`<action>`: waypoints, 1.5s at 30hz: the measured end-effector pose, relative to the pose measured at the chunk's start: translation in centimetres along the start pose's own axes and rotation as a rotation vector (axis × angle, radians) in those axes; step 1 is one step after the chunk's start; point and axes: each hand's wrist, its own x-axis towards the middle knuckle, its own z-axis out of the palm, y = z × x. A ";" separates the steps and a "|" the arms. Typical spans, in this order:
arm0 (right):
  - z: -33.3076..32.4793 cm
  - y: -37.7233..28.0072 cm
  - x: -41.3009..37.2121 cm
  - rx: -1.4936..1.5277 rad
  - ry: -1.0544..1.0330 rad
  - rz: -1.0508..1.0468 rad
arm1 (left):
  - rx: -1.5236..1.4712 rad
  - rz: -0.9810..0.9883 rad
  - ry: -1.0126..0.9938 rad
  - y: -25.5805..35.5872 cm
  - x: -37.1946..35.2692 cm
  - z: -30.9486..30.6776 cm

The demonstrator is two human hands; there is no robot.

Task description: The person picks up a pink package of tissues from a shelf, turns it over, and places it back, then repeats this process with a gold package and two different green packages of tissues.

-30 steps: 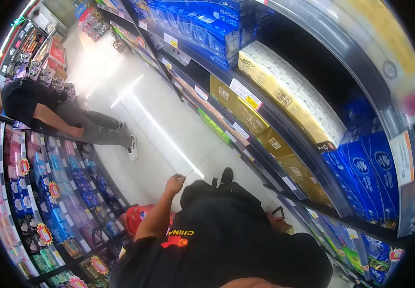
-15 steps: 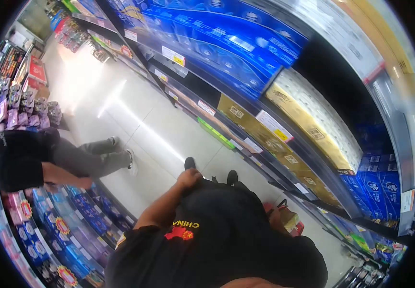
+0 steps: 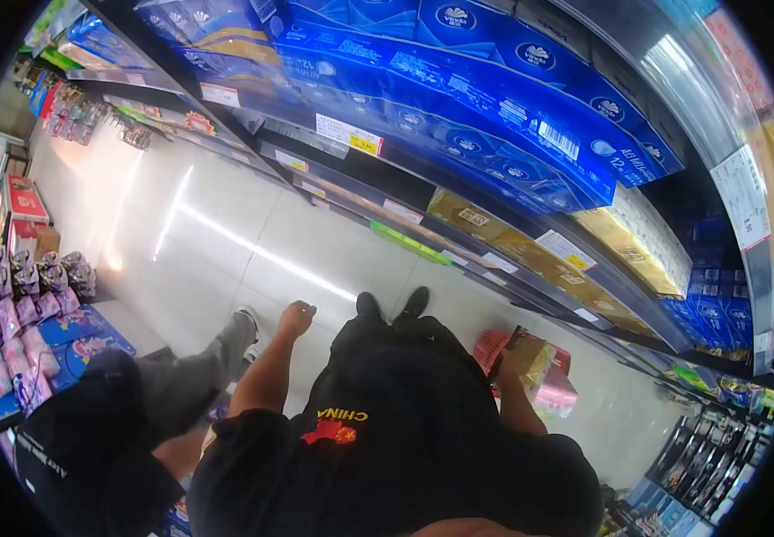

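Item, far left: purple and pink bags point(image 3: 18, 345) on a display, near its front edge.

Item: another person point(image 3: 91, 438), dark top and grey trousers, bent beside the display.

Item: left hand point(image 3: 295, 319), at the end of a lowered arm over the pale floor point(image 3: 252, 255); nothing visible in it. Fingers seem loosely curled; how far closed, cannot tell.

Item: wearer's dark shoes point(image 3: 368, 305), side by side near the lower edge of the shelving.

Item: blue tissue packs point(image 3: 458, 107), laid along the shelf's front edge.

Item: right hand point(image 3: 507, 364), apparently closed on the handle of a red basket; fingers partly hidden.

Item: red basket point(image 3: 489, 348), hanging at the wearer's right side, below the shelving. Mesh wall, probably stiff plastic; judged moderately light, liable to swing. Best hold: the handle, at its middle.

Item: gold pack point(image 3: 537, 361), inside the basket, toward its forward rim. Likely light, smooth-wrapped, slippery; grasp across both sides.

Item: pink pack point(image 3: 555, 394), at the basket's rear rim; probably soft and easily dented. Support from beneath.
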 end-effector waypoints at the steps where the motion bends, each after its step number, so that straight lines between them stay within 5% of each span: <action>1: 0.9 0.0 -0.1 -0.031 0.041 0.023 | 0.031 0.022 0.026 0.1 0.3 -0.2; 3: 3.7 0.4 -0.1 -0.102 0.117 0.068 | -0.034 0.029 -0.021 1.2 1.3 0.1; 7: 9.8 -5.3 -6.7 -0.029 -0.091 0.116 | -0.264 0.111 -0.036 -0.5 6.5 5.1; 8: 10.6 -5.6 -6.0 -0.097 -0.055 0.211 | -0.290 0.085 -0.075 4.4 3.6 3.0; 11: 13.9 -4.8 -2.8 0.067 -0.100 -0.011 | -0.134 0.400 -0.045 8.4 1.2 2.4; 13: 15.4 -5.7 -3.2 0.068 -0.065 0.003 | -0.083 0.354 -0.126 10.2 -0.7 1.1; 17: 16.6 -6.8 -3.8 0.041 -0.096 0.055 | 0.033 0.398 -0.177 7.1 1.9 0.5; 19: 18.2 -6.6 -4.9 0.053 -0.071 -0.095 | 0.088 0.483 -0.239 3.0 6.7 0.2; 22: 18.9 -3.7 -2.6 0.150 -0.084 -0.144 | 0.184 0.323 -0.095 3.4 8.0 -5.0; 23: 19.1 -1.8 -0.8 0.202 -0.100 -0.128 | 0.102 0.564 -0.075 1.2 10.3 -6.1; 25: 20.0 0.9 1.7 0.172 -0.003 -0.114 | -0.181 0.286 -0.167 4.0 9.1 -10.7; 33: 25.0 3.2 1.3 -0.043 0.371 -0.191 | -0.086 0.361 -0.350 2.6 13.3 -14.5; 34: 26.0 2.5 -0.2 -0.027 0.410 -0.173 | -0.139 0.281 -0.387 3.5 12.7 -14.8; 45: 34.0 -1.0 -8.6 0.139 0.299 -0.232 | -0.146 0.801 -0.325 19.6 6.5 -17.5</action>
